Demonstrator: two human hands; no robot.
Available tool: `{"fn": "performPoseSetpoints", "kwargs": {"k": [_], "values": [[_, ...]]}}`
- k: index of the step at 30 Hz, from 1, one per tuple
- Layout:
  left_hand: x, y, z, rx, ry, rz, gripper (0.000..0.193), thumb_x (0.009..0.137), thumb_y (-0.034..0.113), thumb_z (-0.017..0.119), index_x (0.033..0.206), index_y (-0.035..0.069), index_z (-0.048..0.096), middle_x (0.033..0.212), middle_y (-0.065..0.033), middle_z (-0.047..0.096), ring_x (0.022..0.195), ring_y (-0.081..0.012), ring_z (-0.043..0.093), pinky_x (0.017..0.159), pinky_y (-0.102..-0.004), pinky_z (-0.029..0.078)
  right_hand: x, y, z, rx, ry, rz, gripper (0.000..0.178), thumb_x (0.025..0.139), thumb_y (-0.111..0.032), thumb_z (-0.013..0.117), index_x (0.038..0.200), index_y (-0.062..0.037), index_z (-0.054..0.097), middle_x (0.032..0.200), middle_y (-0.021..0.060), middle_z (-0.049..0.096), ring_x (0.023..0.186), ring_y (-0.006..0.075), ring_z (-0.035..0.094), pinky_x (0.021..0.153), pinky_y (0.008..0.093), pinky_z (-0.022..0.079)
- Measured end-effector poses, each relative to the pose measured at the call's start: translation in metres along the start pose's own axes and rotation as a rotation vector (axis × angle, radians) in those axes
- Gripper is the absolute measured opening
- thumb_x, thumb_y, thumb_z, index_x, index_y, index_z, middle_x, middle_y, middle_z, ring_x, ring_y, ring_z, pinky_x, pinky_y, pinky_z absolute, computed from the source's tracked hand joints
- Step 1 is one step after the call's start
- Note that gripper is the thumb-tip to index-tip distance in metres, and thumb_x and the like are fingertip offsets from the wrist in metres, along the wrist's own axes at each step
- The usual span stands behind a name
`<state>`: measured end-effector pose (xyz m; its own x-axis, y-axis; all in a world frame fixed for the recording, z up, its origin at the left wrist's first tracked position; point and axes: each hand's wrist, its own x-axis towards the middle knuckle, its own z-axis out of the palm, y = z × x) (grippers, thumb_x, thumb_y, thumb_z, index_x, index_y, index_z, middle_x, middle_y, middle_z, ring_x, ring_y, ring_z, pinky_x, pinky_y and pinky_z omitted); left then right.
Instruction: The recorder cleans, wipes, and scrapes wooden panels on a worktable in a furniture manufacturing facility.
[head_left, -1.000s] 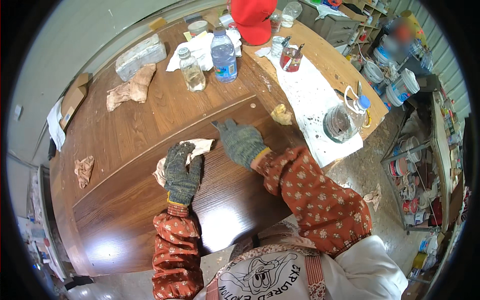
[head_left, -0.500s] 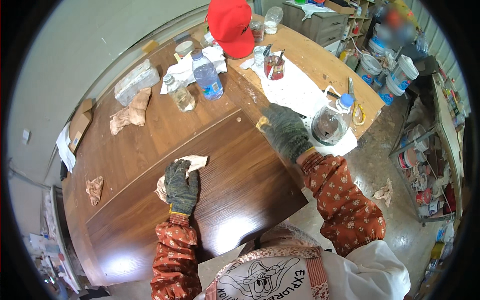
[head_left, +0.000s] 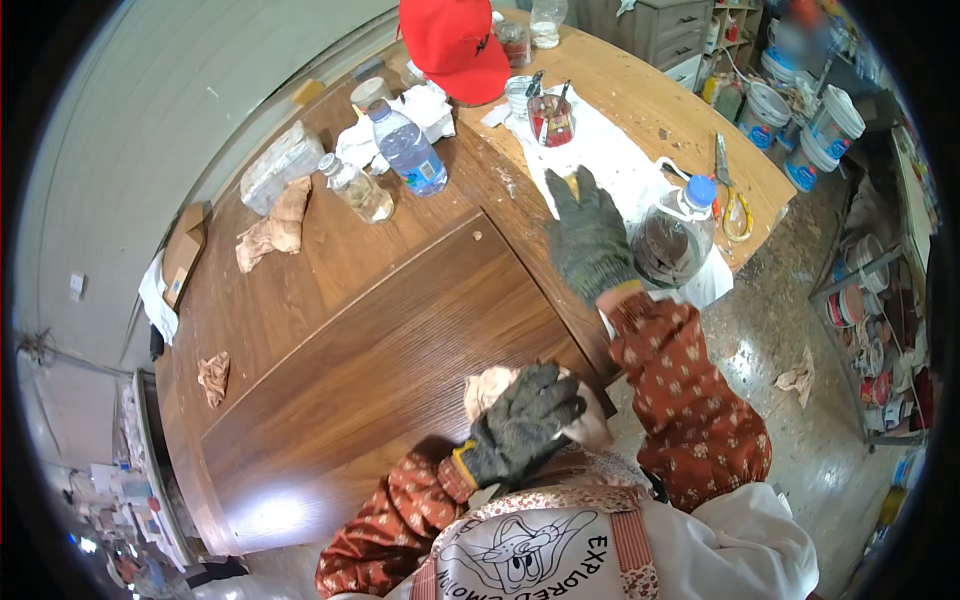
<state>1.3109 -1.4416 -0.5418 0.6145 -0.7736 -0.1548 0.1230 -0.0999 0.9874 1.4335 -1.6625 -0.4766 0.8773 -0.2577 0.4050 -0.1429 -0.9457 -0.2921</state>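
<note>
My left hand (head_left: 525,420), in a dark grey-green knit glove, presses a crumpled beige cloth (head_left: 488,388) over the near right edge of a dark brown wood-grain panel (head_left: 390,350). Beyond the panel's right edge is my right hand (head_left: 592,240), gloved alike, its fingers pointing away from me. A small yellowish piece (head_left: 572,184) shows between those fingers; its kind is hidden. Just right of this hand stands a clear plastic jug (head_left: 672,240) with a blue cap and dark contents, on white paper (head_left: 635,190). A red cup with brushes (head_left: 550,120) stands ahead of it.
On the table's far side are a water bottle (head_left: 408,150), a smaller clear bottle (head_left: 357,190), a red cap (head_left: 456,50) and a wrapped block (head_left: 283,165). Beige rags (head_left: 277,228) lie left. Yellow-handled scissors (head_left: 738,213) lie right; buckets (head_left: 765,115) stand on the floor beyond.
My left hand has slid the cloth rightward and nearer, from the panel's middle to its near right edge. My right hand has shifted slightly forward, its fingers now farther over the white paper.
</note>
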Motion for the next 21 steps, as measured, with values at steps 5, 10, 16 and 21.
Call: {"fn": "performPoseSetpoints", "kwargs": {"k": [5,10,16,21], "values": [[0.098,0.029,-0.037,1.024,0.14,0.451,0.05,0.088,0.019,0.061,0.134,0.002,0.048,0.123,-0.0117,0.059,0.112,-0.0245,0.056,0.096,-0.0369,0.045,-0.094,0.017,0.003,0.185,0.35,-0.251,0.059,0.082,-0.015,0.063,0.137,-0.0084,0.044,0.137,0.0265,0.04,0.119,0.0442,0.047,0.1,0.052,0.041],[0.164,0.02,-0.106,0.221,0.319,0.351,0.028,0.081,0.02,0.061,0.104,0.005,0.062,0.106,-0.0164,0.063,0.105,-0.0362,0.056,0.096,-0.0444,0.042,-0.148,-0.027,-0.021,0.299,-0.092,-0.253,0.06,0.084,-0.024,0.061,0.14,-0.0102,0.045,0.142,0.0258,0.037,0.133,0.0438,0.033,0.112,0.0547,0.025],[0.211,0.036,-0.164,1.211,0.682,0.554,0.025,0.085,0.017,0.059,0.108,0.006,0.061,0.108,-0.0176,0.062,0.105,-0.0379,0.056,0.097,-0.0446,0.041,-0.155,-0.019,-0.003,0.225,-0.143,-0.312,0.057,0.09,-0.026,0.052,0.143,-0.0088,0.041,0.144,0.0233,0.037,0.134,0.0392,0.034,0.112,0.0536,0.025],[0.209,0.034,-0.156,0.508,0.92,0.422,0.034,0.091,0.023,0.059,0.12,0.004,0.057,0.112,-0.0147,0.062,0.107,-0.0314,0.058,0.097,-0.039,0.044,-0.154,-0.013,-0.013,0.279,-0.165,-0.274,0.06,0.089,-0.029,0.053,0.144,-0.0079,0.04,0.143,0.0231,0.038,0.134,0.0383,0.035,0.112,0.0529,0.025]]}}
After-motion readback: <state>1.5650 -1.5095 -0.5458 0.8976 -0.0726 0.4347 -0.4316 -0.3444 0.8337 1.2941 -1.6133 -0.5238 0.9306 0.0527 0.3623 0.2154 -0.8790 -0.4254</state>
